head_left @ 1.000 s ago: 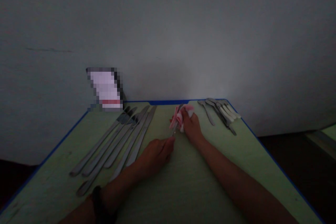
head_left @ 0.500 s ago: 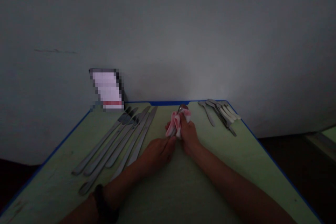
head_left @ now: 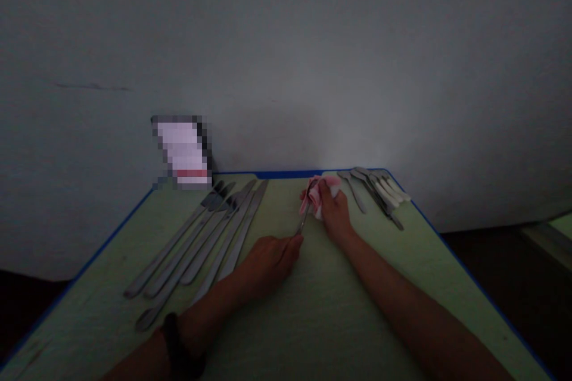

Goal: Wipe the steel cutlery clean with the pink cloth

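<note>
The handle of a metal spoon (head_left: pixel 303 218) is pinched in my left hand (head_left: pixel 272 262), and the spoon slants up and away from me. A pink and white cloth (head_left: pixel 314 195) is wrapped about the bowl end, with my right hand (head_left: pixel 335 211) closed on it. The cloth partly hides the bowl. Left of my hands, several long metal knives and other flatware (head_left: pixel 210 244) lie side by side, handles towards me. To the right rests a group of smaller spoons and other cutlery (head_left: pixel 378 193), some with white handles.
A green table (head_left: pixel 330 321) with a blue edge holds everything and meets a grey wall (head_left: pixel 286 71) at the back. At the far left corner a phone-like device (head_left: pixel 183 152), its screen blurred out, leans against the wall.
My right hand and the cloth have moved a little right and away along the spoon. More of the handle shows between my hands. My left hand has barely shifted.
</note>
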Motion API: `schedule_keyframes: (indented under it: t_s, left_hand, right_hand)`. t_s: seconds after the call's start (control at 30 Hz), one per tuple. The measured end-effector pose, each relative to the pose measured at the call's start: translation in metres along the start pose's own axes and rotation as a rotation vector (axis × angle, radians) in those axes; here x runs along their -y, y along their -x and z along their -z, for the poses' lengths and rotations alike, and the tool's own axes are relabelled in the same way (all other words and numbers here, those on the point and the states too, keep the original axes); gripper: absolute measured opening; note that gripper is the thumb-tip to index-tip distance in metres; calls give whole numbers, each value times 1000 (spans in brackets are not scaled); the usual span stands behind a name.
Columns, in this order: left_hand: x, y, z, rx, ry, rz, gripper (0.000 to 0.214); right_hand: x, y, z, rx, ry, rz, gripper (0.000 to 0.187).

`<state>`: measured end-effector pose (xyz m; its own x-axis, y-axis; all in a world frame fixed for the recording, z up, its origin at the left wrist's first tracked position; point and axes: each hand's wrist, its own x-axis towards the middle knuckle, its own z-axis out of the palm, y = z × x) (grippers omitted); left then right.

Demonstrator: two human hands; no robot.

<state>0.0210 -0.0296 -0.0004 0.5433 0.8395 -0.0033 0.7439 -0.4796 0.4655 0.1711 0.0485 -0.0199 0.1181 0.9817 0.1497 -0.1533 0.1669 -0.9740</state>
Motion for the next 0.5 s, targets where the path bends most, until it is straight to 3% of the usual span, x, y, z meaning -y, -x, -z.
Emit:
schedule_keyframes:
  t_s: [0.13,0.27,0.5]
  left_hand:
    - [-2,0,1,-4,25,8,45]
    - [1,-1,-2,-15,41,-5,45]
    - [7,-4,-4,-44,70,15,43]
  right_hand:
    - [-2,-1,-2,1,-64,-56,46]
    - [0,7,-13,-22,-220,-205,44]
    - [4,22,-24,76,-309,-378,38]
